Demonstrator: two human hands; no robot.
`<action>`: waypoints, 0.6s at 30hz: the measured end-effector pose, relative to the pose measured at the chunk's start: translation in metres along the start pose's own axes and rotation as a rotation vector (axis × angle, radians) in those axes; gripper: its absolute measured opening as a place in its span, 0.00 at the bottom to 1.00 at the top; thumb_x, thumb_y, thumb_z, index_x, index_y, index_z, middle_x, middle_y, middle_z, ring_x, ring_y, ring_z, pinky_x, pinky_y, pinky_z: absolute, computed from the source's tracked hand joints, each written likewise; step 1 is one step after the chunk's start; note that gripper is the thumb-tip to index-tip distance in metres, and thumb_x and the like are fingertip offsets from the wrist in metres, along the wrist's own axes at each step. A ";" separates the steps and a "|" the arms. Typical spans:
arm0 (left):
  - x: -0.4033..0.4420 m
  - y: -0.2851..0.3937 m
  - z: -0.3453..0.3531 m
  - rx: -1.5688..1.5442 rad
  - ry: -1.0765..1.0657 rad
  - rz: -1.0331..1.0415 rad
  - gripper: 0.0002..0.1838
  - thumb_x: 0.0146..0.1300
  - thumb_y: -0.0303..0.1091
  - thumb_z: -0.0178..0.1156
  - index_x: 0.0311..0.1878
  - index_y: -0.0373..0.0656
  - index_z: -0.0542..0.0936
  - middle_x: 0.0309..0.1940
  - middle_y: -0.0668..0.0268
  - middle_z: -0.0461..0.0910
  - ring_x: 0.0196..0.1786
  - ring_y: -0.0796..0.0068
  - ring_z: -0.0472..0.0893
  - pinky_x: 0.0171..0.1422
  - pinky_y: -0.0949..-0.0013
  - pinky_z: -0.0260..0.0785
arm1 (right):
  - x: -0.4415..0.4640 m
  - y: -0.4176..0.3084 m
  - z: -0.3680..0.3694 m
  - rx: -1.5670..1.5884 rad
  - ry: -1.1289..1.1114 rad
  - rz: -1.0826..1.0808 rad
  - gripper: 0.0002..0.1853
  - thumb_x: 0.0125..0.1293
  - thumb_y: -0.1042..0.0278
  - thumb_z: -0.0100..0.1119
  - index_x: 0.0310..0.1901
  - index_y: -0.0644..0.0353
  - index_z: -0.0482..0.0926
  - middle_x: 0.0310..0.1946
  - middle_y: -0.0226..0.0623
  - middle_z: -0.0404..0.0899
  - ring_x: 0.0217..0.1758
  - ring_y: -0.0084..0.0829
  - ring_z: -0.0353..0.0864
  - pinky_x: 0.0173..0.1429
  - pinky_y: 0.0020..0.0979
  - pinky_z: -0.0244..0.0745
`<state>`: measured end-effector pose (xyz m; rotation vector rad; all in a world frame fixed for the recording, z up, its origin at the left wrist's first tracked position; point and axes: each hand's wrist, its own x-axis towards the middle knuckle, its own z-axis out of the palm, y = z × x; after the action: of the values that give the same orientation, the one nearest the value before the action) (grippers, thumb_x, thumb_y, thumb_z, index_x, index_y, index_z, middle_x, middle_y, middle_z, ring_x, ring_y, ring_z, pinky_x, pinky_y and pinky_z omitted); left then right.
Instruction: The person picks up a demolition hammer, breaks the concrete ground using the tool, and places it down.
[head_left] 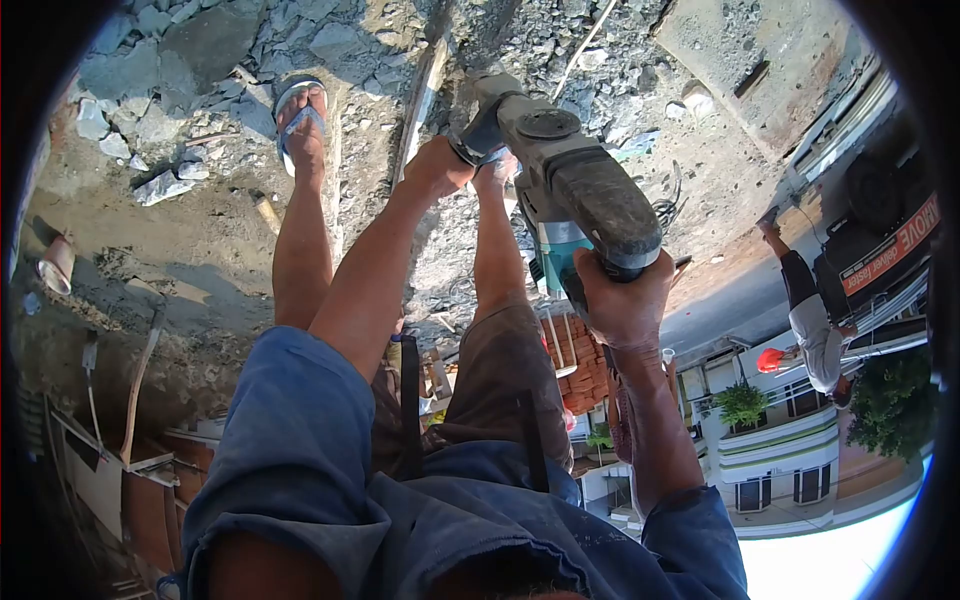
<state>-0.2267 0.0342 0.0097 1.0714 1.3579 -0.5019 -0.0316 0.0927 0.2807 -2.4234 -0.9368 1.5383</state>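
A dusty demolition hammer (606,200), dark grey with a teal housing, slants across the upper middle of the view. My left hand (440,167) is closed round a dark grip near its far end, at about the height of my shins. Nearer to my body, my right hand (628,300) wraps the rear handle, its fingers partly hidden behind the tool. I cannot make out a chisel tip. One sandalled foot (303,122) stands on the dirt to the left; the other is mostly covered by the hammer and my left hand.
Broken concrete (205,50) and gravel cover the ground ahead. A wooden strip (424,95) lies between my feet. Stacked bricks (582,372) show behind me. On the right are a concrete slab (745,60), another person (815,335) and a vehicle with an orange sign (890,255).
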 end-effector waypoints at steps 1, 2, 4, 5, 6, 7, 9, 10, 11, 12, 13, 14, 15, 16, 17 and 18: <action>0.001 -0.001 0.001 -0.034 0.002 -0.022 0.19 0.56 0.49 0.61 0.35 0.39 0.84 0.30 0.48 0.84 0.38 0.47 0.85 0.40 0.55 0.76 | 0.001 0.002 0.000 -0.018 0.005 -0.006 0.10 0.53 0.74 0.68 0.38 0.66 0.83 0.30 0.38 0.87 0.34 0.23 0.86 0.39 0.29 0.77; 0.002 -0.004 0.003 -0.067 0.002 -0.047 0.20 0.56 0.49 0.62 0.35 0.38 0.84 0.30 0.47 0.84 0.38 0.46 0.85 0.41 0.55 0.76 | 0.000 0.004 0.002 -0.018 0.004 -0.007 0.10 0.53 0.74 0.68 0.38 0.66 0.83 0.30 0.38 0.87 0.34 0.23 0.86 0.39 0.29 0.77; -0.005 -0.002 0.002 -0.050 0.015 -0.057 0.20 0.55 0.48 0.62 0.35 0.37 0.84 0.30 0.46 0.84 0.39 0.46 0.85 0.41 0.55 0.76 | -0.004 0.008 0.004 0.007 0.042 -0.017 0.10 0.54 0.74 0.70 0.38 0.68 0.83 0.30 0.33 0.86 0.33 0.21 0.84 0.39 0.28 0.77; -0.008 0.004 -0.002 -0.034 0.031 -0.061 0.20 0.55 0.47 0.63 0.35 0.36 0.84 0.29 0.46 0.84 0.39 0.46 0.85 0.41 0.54 0.76 | -0.005 0.009 0.005 0.005 0.044 -0.018 0.10 0.54 0.74 0.70 0.38 0.68 0.83 0.30 0.33 0.86 0.33 0.21 0.84 0.39 0.28 0.77; -0.008 0.007 -0.007 -0.036 0.033 -0.060 0.20 0.55 0.47 0.63 0.35 0.36 0.84 0.29 0.46 0.84 0.39 0.46 0.85 0.41 0.54 0.76 | -0.006 0.009 0.007 0.012 0.046 -0.027 0.11 0.54 0.74 0.70 0.38 0.68 0.83 0.30 0.33 0.86 0.33 0.21 0.84 0.39 0.28 0.77; -0.009 0.007 -0.010 -0.053 -0.033 -0.085 0.19 0.55 0.46 0.63 0.36 0.35 0.84 0.30 0.46 0.84 0.40 0.46 0.86 0.43 0.54 0.77 | -0.009 0.010 0.009 0.020 0.045 -0.033 0.11 0.54 0.74 0.71 0.38 0.68 0.83 0.31 0.33 0.86 0.33 0.21 0.84 0.39 0.28 0.77; -0.014 0.005 -0.014 -0.067 -0.099 -0.113 0.19 0.54 0.44 0.63 0.36 0.34 0.84 0.31 0.46 0.85 0.41 0.46 0.86 0.44 0.54 0.77 | -0.016 0.016 0.013 -0.005 0.037 0.027 0.11 0.54 0.73 0.71 0.38 0.68 0.83 0.32 0.33 0.86 0.34 0.22 0.84 0.40 0.29 0.77; -0.016 0.004 -0.015 -0.049 -0.055 -0.107 0.19 0.54 0.43 0.63 0.36 0.33 0.84 0.32 0.46 0.85 0.41 0.47 0.86 0.45 0.53 0.77 | -0.018 0.019 0.017 0.015 0.064 -0.002 0.11 0.54 0.72 0.71 0.38 0.67 0.83 0.32 0.33 0.86 0.35 0.22 0.84 0.41 0.29 0.77; -0.017 0.005 -0.016 -0.031 -0.014 -0.102 0.18 0.54 0.42 0.63 0.36 0.33 0.84 0.33 0.46 0.85 0.41 0.47 0.86 0.46 0.53 0.77 | -0.021 0.021 0.020 0.033 0.090 -0.029 0.12 0.54 0.72 0.71 0.38 0.67 0.83 0.32 0.33 0.86 0.36 0.22 0.84 0.42 0.29 0.77; -0.018 0.006 -0.016 -0.032 -0.015 -0.103 0.18 0.54 0.42 0.63 0.36 0.33 0.84 0.33 0.46 0.85 0.41 0.47 0.86 0.46 0.53 0.77 | -0.024 0.024 0.021 0.033 0.083 0.004 0.13 0.53 0.72 0.72 0.39 0.67 0.83 0.34 0.34 0.86 0.37 0.23 0.84 0.43 0.30 0.77; -0.019 0.007 -0.019 -0.005 -0.020 -0.115 0.18 0.53 0.41 0.63 0.36 0.33 0.84 0.33 0.46 0.85 0.41 0.48 0.86 0.46 0.54 0.77 | -0.025 0.023 0.022 0.034 0.081 0.004 0.13 0.53 0.72 0.72 0.39 0.67 0.83 0.34 0.34 0.86 0.37 0.23 0.84 0.43 0.30 0.77; -0.020 0.008 -0.022 0.026 -0.023 -0.126 0.17 0.53 0.40 0.63 0.36 0.32 0.84 0.33 0.46 0.85 0.41 0.48 0.86 0.46 0.54 0.77 | -0.025 0.022 0.023 0.052 0.104 -0.011 0.13 0.53 0.72 0.72 0.39 0.68 0.83 0.33 0.38 0.86 0.37 0.25 0.86 0.41 0.31 0.78; -0.020 0.008 -0.025 0.030 -0.019 -0.125 0.17 0.53 0.40 0.63 0.36 0.32 0.84 0.33 0.46 0.85 0.41 0.48 0.86 0.46 0.54 0.77 | -0.025 0.021 0.023 0.069 0.129 -0.027 0.13 0.53 0.71 0.71 0.39 0.69 0.83 0.31 0.42 0.87 0.37 0.27 0.87 0.40 0.32 0.79; -0.019 0.009 -0.027 0.036 -0.064 -0.138 0.17 0.53 0.40 0.63 0.36 0.33 0.84 0.34 0.46 0.85 0.41 0.48 0.86 0.47 0.54 0.77 | -0.025 0.023 0.023 0.073 0.131 -0.031 0.13 0.53 0.71 0.71 0.39 0.69 0.83 0.31 0.42 0.87 0.37 0.27 0.87 0.40 0.32 0.79; -0.017 0.010 -0.029 0.042 -0.109 -0.148 0.17 0.53 0.40 0.63 0.37 0.34 0.84 0.34 0.46 0.85 0.42 0.48 0.86 0.47 0.54 0.78 | -0.024 0.026 0.024 0.096 0.132 -0.006 0.13 0.53 0.71 0.71 0.38 0.69 0.83 0.31 0.41 0.87 0.37 0.27 0.87 0.39 0.32 0.79; -0.017 0.011 -0.028 0.043 -0.109 -0.145 0.17 0.53 0.40 0.63 0.37 0.34 0.84 0.34 0.46 0.85 0.42 0.48 0.86 0.47 0.54 0.78 | -0.024 0.029 0.022 0.117 0.132 0.022 0.12 0.53 0.71 0.71 0.37 0.69 0.83 0.30 0.41 0.86 0.36 0.26 0.87 0.39 0.32 0.79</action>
<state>-0.2359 0.0579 0.0326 0.9704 1.3390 -0.6893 -0.0452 0.0516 0.2769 -2.4259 -0.7767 1.3789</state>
